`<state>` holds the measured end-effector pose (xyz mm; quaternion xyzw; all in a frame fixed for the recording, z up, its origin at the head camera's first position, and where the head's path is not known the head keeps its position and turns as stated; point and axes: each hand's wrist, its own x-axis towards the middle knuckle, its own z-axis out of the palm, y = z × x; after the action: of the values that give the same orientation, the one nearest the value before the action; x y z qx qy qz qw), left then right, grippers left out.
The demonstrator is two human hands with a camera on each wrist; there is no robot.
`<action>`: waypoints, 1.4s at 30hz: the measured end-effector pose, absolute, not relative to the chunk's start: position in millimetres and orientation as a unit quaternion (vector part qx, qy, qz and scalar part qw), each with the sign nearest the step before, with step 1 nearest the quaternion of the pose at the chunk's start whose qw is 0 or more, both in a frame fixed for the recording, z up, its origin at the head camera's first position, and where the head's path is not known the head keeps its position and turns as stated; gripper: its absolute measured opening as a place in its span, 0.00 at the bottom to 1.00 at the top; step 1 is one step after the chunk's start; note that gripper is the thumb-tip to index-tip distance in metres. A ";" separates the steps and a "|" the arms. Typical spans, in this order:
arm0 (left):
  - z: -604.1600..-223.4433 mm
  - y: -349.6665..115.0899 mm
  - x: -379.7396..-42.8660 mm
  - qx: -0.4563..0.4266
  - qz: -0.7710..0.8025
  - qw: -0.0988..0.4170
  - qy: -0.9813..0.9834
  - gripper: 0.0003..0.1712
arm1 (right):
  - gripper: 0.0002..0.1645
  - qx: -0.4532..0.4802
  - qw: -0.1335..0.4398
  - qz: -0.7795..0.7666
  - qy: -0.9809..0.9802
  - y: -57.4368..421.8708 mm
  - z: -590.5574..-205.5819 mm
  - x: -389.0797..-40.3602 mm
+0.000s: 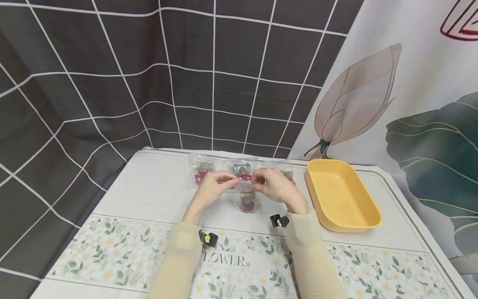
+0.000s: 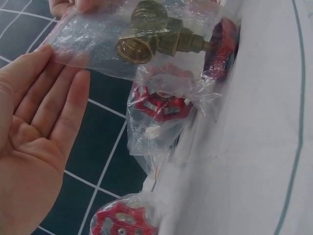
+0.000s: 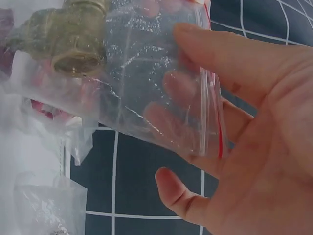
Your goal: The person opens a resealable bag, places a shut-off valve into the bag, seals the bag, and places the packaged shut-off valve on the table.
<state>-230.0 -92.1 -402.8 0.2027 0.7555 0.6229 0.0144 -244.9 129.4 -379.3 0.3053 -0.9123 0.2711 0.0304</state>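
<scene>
A clear zip bag [image 3: 132, 93] with a red-lined top edge holds a brass valve [image 2: 161, 36] with a red handwheel [image 2: 225, 49]. In the head view the bag hangs upright between the hands, its valve [image 1: 247, 198] at the bottom. My left hand [image 1: 210, 190] pinches one top corner between thumb and fingertips, its other fingers extended. The opposite side of the zip edge is pinched by my right hand [image 1: 278, 187], with thumb in front and fingers showing through the plastic behind. Whether the zip is sealed, I cannot tell.
Behind the hands lie more bagged valves: one at left [image 1: 201, 168], one grey-bodied valve [image 1: 242, 167] in the middle, one at right [image 1: 288, 174]. A yellow tray [image 1: 317, 199] stands to the right. A floral-patterned cloth [image 1: 123, 249] covers the table; a dark checked curtain hangs behind.
</scene>
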 end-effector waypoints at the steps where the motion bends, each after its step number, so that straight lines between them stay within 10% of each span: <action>1: -402.6 -92.1 -229.8 0.202 0.621 0.014 0.757 0.10 | 0.10 0.307 0.031 0.275 -0.910 129.2 -379.7 -245.0; 42: -399.7 -91.4 -227.6 0.195 0.608 0.017 0.769 0.10 | 0.18 0.332 0.010 0.297 -0.895 138.8 -383.4 -247.9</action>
<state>-227.6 -91.4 -399.7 0.1949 0.7694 0.6081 0.0165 -247.9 138.8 -383.4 0.3319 -0.8953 0.2971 0.0100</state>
